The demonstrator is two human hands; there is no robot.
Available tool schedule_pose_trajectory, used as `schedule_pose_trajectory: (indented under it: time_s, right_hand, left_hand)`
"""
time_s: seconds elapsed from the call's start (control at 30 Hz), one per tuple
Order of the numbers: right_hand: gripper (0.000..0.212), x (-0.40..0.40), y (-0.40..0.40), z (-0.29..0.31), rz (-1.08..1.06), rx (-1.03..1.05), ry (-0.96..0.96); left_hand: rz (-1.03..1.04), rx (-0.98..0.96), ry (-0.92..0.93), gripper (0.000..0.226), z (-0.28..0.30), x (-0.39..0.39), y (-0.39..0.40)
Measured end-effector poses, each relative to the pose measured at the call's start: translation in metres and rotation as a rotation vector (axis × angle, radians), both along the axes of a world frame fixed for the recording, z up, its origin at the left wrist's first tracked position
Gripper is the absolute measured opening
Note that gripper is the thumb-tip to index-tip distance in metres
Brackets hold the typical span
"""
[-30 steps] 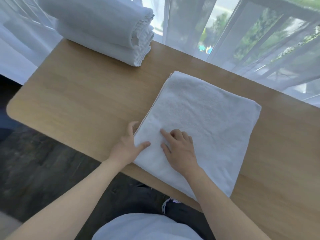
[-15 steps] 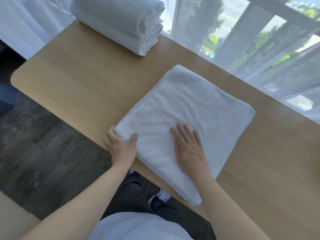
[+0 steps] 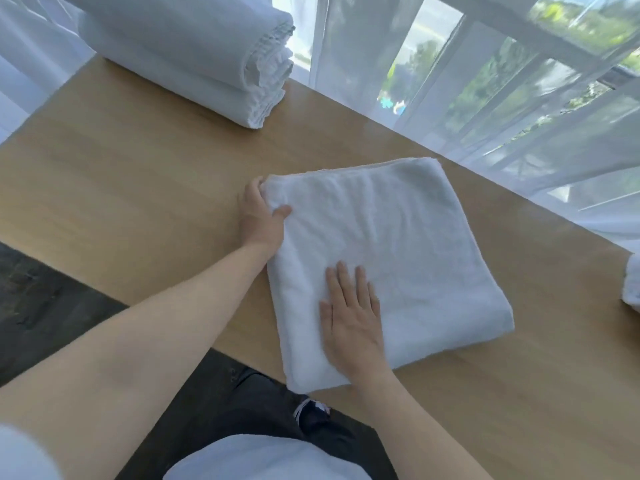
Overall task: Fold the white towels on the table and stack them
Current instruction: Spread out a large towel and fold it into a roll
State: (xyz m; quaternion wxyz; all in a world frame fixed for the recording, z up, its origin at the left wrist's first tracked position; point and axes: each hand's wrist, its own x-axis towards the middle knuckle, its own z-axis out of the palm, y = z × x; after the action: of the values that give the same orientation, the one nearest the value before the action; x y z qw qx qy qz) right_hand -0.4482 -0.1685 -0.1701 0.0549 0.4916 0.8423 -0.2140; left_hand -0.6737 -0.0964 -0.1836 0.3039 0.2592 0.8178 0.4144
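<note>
at the far left the stack of folded towels (image 3: 194, 60) sat on the far corner of the wooden table (image 3: 114, 188), two thick white bundles with rippled layered edges facing right; nearer the middle the left hand (image 3: 260, 220) pinched the far left corner of the folded white towel (image 3: 398, 244), thumb on top and fingers tucked beneath the edge; the towel lay flat near the table's front edge, a plush terry square of several layers with rounded fold lines; the right hand (image 3: 353, 323) pressed flat on its near part, fingers straight and close together; it looked soft, light and limp, likely to sag or slip open unless taken by a folded edge with support beneath; at the far right edge another white towel (image 3: 632, 289) peeped in; sheer curtains (image 3: 519, 98) hung behind.
</note>
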Motion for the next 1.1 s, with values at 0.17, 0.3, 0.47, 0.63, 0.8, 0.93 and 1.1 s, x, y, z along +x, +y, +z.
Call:
schedule_pose_trajectory:
  time_s: [0.17,0.3,0.47,0.63,0.8,0.93,1.1]
  right_hand:
    - [0.067,-0.026,0.0,0.004,0.048,-0.029,-0.034]
    - [0.069,-0.048,-0.003,-0.002,-0.034,-0.017,-0.128]
    - [0.068,-0.065,-0.002,-0.013,-0.116,0.006,-0.143]
    - [0.066,-0.084,0.006,-0.011,-0.202,-0.016,-0.102]
    - [0.064,-0.066,0.036,0.001,-0.124,-0.021,0.007]
    - [0.062,-0.011,0.043,0.002,-0.229,0.057,-0.094]
    - [0.057,0.019,0.047,-0.004,-0.312,0.014,0.059]
  left_hand:
    - [-0.167,0.06,-0.031,0.056,0.009,-0.005,0.061]
    - [-0.286,0.066,-0.188,0.066,0.01,-0.007,0.044]
    - [-0.292,-0.137,-0.164,0.046,-0.003,-0.001,-0.033]
    - [-0.35,-0.178,-0.114,0.014,0.002,0.004,-0.027]
    - [-0.422,-0.123,-0.028,0.021,0.015,-0.006,0.007]
    - [-0.545,-0.146,0.459,0.06,0.013,0.018,-0.012]
    - [-0.945,-0.139,0.6,0.063,-0.001,0.096,-0.045]
